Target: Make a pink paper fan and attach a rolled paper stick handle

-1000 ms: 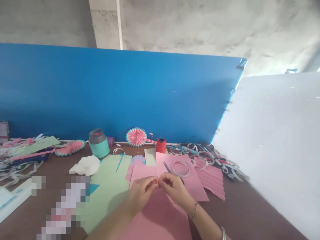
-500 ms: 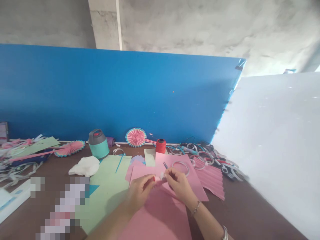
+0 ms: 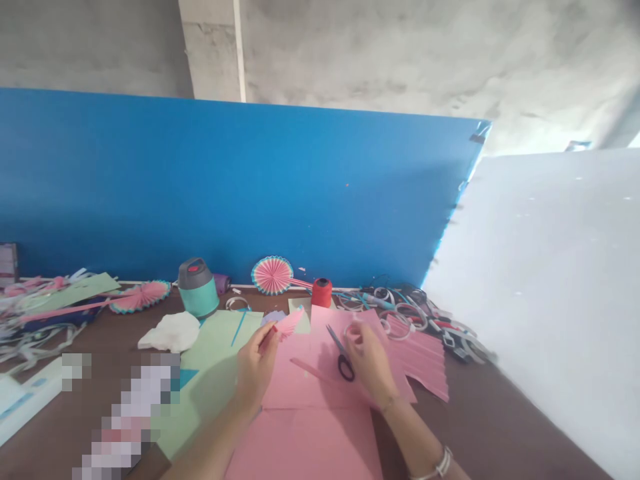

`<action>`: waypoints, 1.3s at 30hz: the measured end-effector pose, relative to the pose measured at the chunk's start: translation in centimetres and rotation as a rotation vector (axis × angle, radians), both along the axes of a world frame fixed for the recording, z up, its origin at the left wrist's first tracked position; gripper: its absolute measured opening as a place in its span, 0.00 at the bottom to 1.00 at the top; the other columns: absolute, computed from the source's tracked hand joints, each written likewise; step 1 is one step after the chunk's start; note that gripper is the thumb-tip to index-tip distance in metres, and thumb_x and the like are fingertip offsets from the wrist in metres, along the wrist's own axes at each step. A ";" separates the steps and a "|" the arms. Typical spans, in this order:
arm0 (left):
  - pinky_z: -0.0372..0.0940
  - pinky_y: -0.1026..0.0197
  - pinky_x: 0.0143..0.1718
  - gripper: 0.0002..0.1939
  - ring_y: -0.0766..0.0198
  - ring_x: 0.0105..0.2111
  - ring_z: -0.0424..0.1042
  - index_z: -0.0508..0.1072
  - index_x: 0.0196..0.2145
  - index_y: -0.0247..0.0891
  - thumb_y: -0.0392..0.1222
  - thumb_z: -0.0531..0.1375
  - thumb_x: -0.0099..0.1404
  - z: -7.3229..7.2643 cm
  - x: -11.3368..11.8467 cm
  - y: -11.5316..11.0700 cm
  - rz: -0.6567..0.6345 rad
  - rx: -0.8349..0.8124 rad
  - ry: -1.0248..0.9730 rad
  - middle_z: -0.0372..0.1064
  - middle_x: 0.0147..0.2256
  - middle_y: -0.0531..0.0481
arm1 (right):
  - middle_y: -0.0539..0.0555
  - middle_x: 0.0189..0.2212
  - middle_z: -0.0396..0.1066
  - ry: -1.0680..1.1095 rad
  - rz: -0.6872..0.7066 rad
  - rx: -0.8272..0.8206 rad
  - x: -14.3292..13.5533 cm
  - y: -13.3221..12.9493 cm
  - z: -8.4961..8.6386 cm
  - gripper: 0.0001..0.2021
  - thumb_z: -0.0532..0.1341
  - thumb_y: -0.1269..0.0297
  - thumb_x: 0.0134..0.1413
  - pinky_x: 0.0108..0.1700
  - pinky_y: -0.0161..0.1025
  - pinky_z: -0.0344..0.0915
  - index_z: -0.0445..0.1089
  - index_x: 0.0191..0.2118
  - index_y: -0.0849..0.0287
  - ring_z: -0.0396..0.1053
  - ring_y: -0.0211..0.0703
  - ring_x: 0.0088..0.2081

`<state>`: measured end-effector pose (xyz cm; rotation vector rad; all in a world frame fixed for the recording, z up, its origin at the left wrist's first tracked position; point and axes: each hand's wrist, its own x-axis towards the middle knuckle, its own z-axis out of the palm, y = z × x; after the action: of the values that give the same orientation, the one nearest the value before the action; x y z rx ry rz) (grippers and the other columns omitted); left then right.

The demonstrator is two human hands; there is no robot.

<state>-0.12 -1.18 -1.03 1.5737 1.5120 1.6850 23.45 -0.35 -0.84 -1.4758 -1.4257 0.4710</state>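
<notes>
My left hand (image 3: 257,363) is closed on a small pleated pink paper fan (image 3: 289,325), held above the pink sheets, its folds spread to the upper right. My right hand (image 3: 367,357) hovers over the pink sheets (image 3: 320,433) at the right, fingers curled beside a white ring-shaped coil; whether it grips anything is hidden. Black-handled scissors (image 3: 345,363) lie just left of the right hand, blades pointing up and left. A narrow pink paper strip (image 3: 310,369) lies on the sheets between my hands.
A red thread spool (image 3: 321,293), a finished round fan (image 3: 273,275) and a teal container (image 3: 198,293) stand at the back. Green paper (image 3: 213,360) and a white cloth (image 3: 173,332) lie left. Coiled cables (image 3: 413,317) and pleated pink paper (image 3: 423,360) are on the right.
My hands have moved apart. The left has drawn back left with the pleated paper, now fanned out; the right has moved right, uncovering the scissors and the strip.
</notes>
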 end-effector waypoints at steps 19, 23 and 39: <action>0.65 0.52 0.47 0.12 0.57 0.44 0.68 0.74 0.41 0.41 0.44 0.55 0.64 -1.0 -0.1 0.9 0.016 0.153 0.274 0.68 0.41 0.45 | 0.58 0.33 0.70 -0.832 0.261 -0.201 -5.0 -2.6 0.0 0.11 0.51 0.74 0.58 0.38 0.38 0.54 0.69 0.32 0.62 0.66 0.47 0.39; 0.65 0.53 0.45 0.13 0.57 0.42 0.68 0.74 0.42 0.41 0.44 0.54 0.64 -1.0 -0.2 1.0 0.016 0.144 0.280 0.68 0.40 0.45 | 0.57 0.34 0.69 -0.785 0.303 -0.203 -5.1 -3.0 0.3 0.09 0.52 0.74 0.56 0.39 0.38 0.54 0.69 0.31 0.62 0.65 0.47 0.39; 0.67 0.54 0.43 0.13 0.58 0.41 0.69 0.74 0.41 0.40 0.44 0.54 0.64 -1.2 -0.3 1.2 0.007 0.157 0.279 0.68 0.38 0.45 | 0.60 0.38 0.68 -0.788 0.394 -0.207 -5.8 -4.2 -0.4 0.09 0.52 0.78 0.50 0.39 0.40 0.53 0.67 0.35 0.63 0.63 0.50 0.40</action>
<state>-0.43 0.07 -2.28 1.9561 1.5458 1.6786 17.65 -4.58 -1.28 -1.6313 -2.3741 0.2802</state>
